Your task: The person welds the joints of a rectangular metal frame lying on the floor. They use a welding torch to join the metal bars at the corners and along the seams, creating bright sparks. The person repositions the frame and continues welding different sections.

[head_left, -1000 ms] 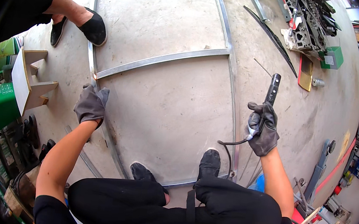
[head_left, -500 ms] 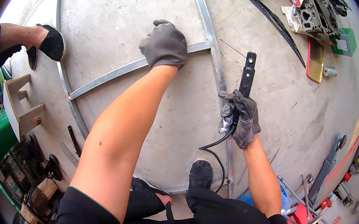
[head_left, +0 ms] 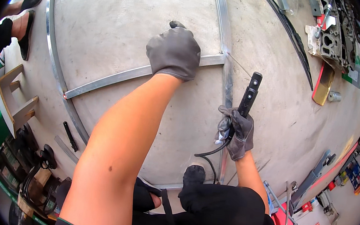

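My left hand (head_left: 173, 53), in a grey work glove, is closed over the metal crossbar (head_left: 117, 78) of a square-tube frame. Its fingers curl out of sight beneath the glove. In a matching glove, my right hand (head_left: 242, 135) is wrapped round a black electrode holder (head_left: 249, 94) with a cable (head_left: 212, 152) trailing from its lower end. A thin welding rod (head_left: 239, 64) sticks out of the holder toward the upper left. The rod's tip appears at the side rail (head_left: 225, 17), by the crossbar's right end; whether it touches is unclear.
Another person's feet (head_left: 25, 35) stand beyond the frame's left side. Dark strips (head_left: 293, 34) lie at the upper right, near a metal engine part (head_left: 329, 45) and a small can (head_left: 334, 97). A black tool (head_left: 70, 135) and a wooden stand (head_left: 14, 89) are at left.
The view has shifted, so the frame sits lower and further right. My electrode holder tilts more, its rod tip nearer the rail joint. The other person's feet have moved away up and left.
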Motion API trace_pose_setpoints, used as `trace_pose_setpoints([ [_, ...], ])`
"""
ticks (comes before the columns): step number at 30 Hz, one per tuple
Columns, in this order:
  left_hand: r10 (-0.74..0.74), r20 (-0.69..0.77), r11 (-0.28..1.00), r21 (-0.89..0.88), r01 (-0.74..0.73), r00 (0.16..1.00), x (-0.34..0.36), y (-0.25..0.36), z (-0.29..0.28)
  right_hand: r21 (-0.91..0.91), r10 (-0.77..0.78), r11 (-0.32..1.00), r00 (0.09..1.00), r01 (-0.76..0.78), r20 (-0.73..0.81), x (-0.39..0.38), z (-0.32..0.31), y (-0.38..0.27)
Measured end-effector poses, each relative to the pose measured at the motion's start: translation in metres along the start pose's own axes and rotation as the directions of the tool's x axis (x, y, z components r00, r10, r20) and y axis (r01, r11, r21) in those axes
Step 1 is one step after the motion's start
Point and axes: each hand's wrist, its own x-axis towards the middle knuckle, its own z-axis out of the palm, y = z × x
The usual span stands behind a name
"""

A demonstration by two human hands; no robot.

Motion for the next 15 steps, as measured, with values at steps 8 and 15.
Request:
trace_pose_setpoints([
  [8, 0.01, 0.083, 0.998, -0.063, -0.004, 0.997, 0.002, 0.0, -0.01, -0.058, 0.058, 0.996, 0.993, -0.065, -0.107, 0.004, 0.005, 0.001],
  [15, -0.034, 0.076, 0.999, -0.039, 0.037, 0.997, 0.005, 0.002, -0.007, -0.021, 0.024, 0.999, 0.995, -0.026, -0.093, 0.005, -0.002, 0.01],
])
